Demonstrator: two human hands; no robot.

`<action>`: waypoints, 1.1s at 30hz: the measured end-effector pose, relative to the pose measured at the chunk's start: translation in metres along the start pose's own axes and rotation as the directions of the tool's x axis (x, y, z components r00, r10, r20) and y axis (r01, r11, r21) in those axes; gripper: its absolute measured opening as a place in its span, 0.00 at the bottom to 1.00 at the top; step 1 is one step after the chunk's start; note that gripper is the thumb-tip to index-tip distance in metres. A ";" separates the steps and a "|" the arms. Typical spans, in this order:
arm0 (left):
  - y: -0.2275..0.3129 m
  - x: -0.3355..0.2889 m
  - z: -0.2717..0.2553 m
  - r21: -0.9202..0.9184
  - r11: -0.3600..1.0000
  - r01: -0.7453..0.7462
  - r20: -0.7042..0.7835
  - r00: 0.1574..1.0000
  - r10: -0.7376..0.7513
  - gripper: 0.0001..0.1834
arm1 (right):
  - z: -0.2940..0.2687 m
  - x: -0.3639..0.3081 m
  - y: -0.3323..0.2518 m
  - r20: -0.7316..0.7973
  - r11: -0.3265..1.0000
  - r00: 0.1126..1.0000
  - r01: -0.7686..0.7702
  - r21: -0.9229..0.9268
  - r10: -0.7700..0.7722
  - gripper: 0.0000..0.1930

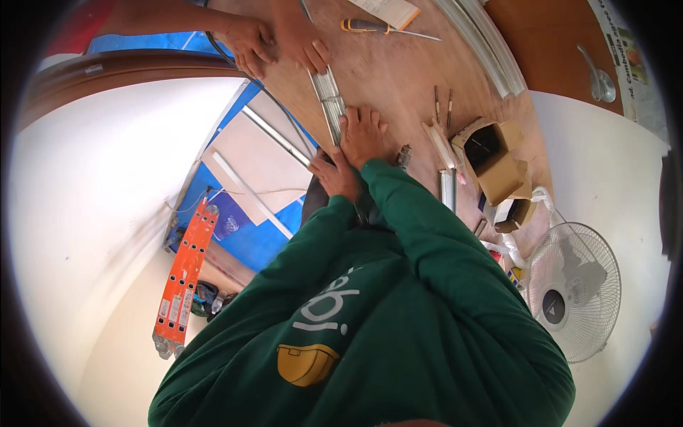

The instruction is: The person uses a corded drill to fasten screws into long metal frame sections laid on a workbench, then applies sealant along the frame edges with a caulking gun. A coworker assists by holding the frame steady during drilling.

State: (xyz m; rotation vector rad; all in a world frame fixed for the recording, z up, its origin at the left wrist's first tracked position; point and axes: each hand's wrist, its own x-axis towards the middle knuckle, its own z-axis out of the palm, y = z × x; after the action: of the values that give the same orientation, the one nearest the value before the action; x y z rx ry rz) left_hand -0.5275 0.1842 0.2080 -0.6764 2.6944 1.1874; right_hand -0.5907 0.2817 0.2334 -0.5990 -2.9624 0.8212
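A silvery ribbed metal profile [328, 96] lies on the wooden tabletop [398, 78], running from the far side toward me. My right hand [364, 135] is closed on its near part, fingers bent over its right side. Lower and to the left, my left hand [336, 176] has its fingers curled at the near end of the same piece; part of that grip is hidden. Across the table, a co-worker's hand [304, 46] touches the far end of the profile. The co-worker's other hand [245, 44] hovers to the left, near a dark cable [263, 89].
A screwdriver [366, 26] and long metal channels [484, 46] lie farther off. Two thin bits [442, 107], an open cardboard box [516, 181] and a small metal part [403, 156] are to my right. Below stand a fan [576, 292] and an orange ladder [185, 277].
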 end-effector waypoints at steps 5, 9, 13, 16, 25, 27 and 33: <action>0.047 0.099 0.006 0.058 0.988 -0.146 -0.151 0.977 0.153 0.37 | 0.000 0.006 0.001 0.008 1.000 1.000 0.002 0.005 -0.002 0.12; 0.086 0.123 0.032 0.165 0.986 -0.027 -0.289 0.954 0.074 0.40 | 0.006 0.006 0.007 0.024 1.000 1.000 0.011 0.010 -0.012 0.13; 0.104 0.121 0.038 0.146 0.989 0.009 -0.299 0.954 0.035 0.37 | -0.001 0.004 0.006 0.130 1.000 0.991 0.012 0.011 -0.014 0.16; 0.117 0.126 0.039 0.118 0.993 -0.011 -0.329 0.943 0.050 0.30 | 0.001 0.005 0.007 0.152 0.999 0.988 0.032 -0.005 -0.031 0.20; 0.087 0.137 0.037 0.093 0.995 -0.032 -0.392 0.917 0.067 0.28 | 0.006 0.002 0.008 0.122 0.998 0.992 0.033 0.056 -0.039 0.16; 0.069 0.138 0.039 0.109 0.993 -0.056 -0.419 0.903 0.097 0.30 | 0.006 -0.001 0.008 0.105 0.996 0.994 0.030 0.081 -0.038 0.15; 0.029 0.089 -0.004 -0.061 0.984 -0.166 -0.182 0.971 0.153 0.25 | 0.006 -0.002 0.007 0.072 0.989 0.997 -0.013 0.149 0.002 0.13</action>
State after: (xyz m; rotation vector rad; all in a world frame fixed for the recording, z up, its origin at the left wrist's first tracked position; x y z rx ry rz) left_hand -0.6203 0.1672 0.2055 -0.6107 2.9116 1.3324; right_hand -0.5869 0.2841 0.2251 -0.5850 -2.9270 1.0755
